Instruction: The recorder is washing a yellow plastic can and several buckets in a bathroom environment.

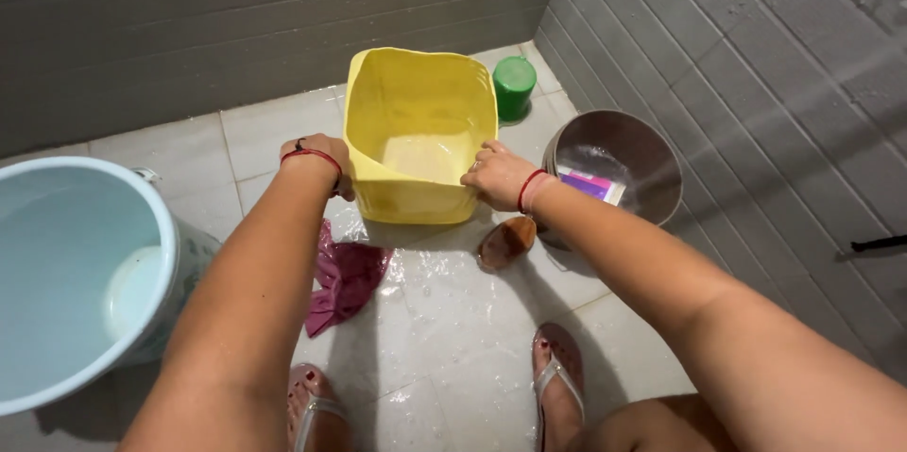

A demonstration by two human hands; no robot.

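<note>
A yellow square plastic tub (416, 93) stands tipped toward me on the wet tiled floor, with a little water inside. My left hand (319, 161) grips its left rim and my right hand (498, 175) grips its right rim. Both wrists wear a red thread band. A wet maroon cloth (345, 277) lies on the floor just below the tub, near my left forearm. Beside my right hand lies a brown oval scrub brush (506, 241).
A large pale blue bucket (165, 254) stands at the left. A dark round basin (652, 145) with a small packet in it sits at the right by the tiled wall. A green lidded container (514, 85) stands behind the tub. My sandalled feet (559, 381) are on the wet tiles.
</note>
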